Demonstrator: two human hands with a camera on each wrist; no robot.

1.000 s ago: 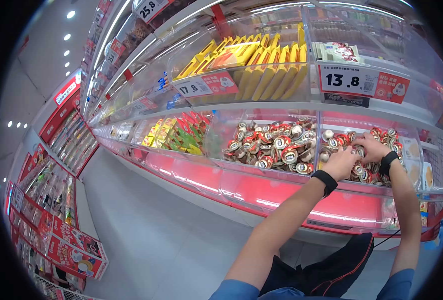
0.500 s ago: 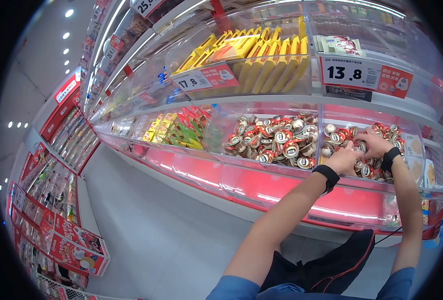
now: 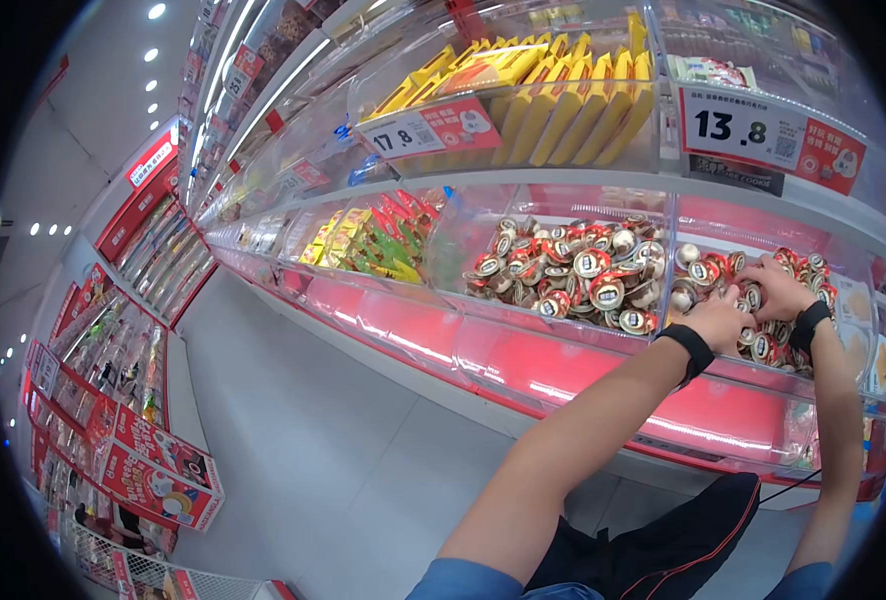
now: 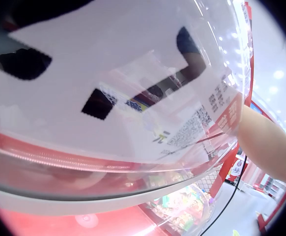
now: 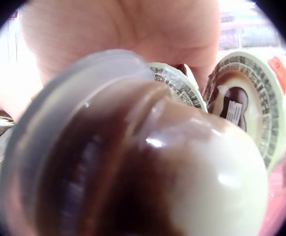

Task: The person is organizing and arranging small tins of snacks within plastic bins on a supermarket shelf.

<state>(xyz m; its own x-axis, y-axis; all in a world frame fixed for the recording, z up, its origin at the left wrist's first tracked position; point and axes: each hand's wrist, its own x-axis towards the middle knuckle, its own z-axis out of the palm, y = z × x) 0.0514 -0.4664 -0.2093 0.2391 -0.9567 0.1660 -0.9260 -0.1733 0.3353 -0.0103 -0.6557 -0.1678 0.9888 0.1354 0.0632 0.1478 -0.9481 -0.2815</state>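
Note:
Small round cups with chocolate-brown and white contents and printed lids fill a clear bin at the right in the head view. Both hands reach into these cups point(image 3: 706, 270), the left hand point(image 3: 720, 320) nearer the bin's front wall and the right hand point(image 3: 781, 292) just beyond it to the right. Their fingertips are close together around a cup point(image 3: 751, 296); what they grip is hidden. Close up in the right wrist view, a brown-and-white cup point(image 5: 216, 162) lies before the palm point(image 5: 123, 29), beside a lidded cup point(image 5: 260, 103). A price card point(image 4: 133, 64) fills the left wrist view.
A neighbouring bin holds more cups point(image 3: 593, 262). Yellow packets point(image 3: 573, 100) stand on the shelf above, beside a 13.8 price card point(image 3: 728, 128). The bin's clear front wall point(image 3: 763, 378) runs below the wrists. Grey floor point(image 3: 323, 400) stretches left to another display point(image 3: 153, 470).
The head view has shifted, so the shelves sit farther right and slightly higher in it. Both hands stay in the same bin, with only small finger movements.

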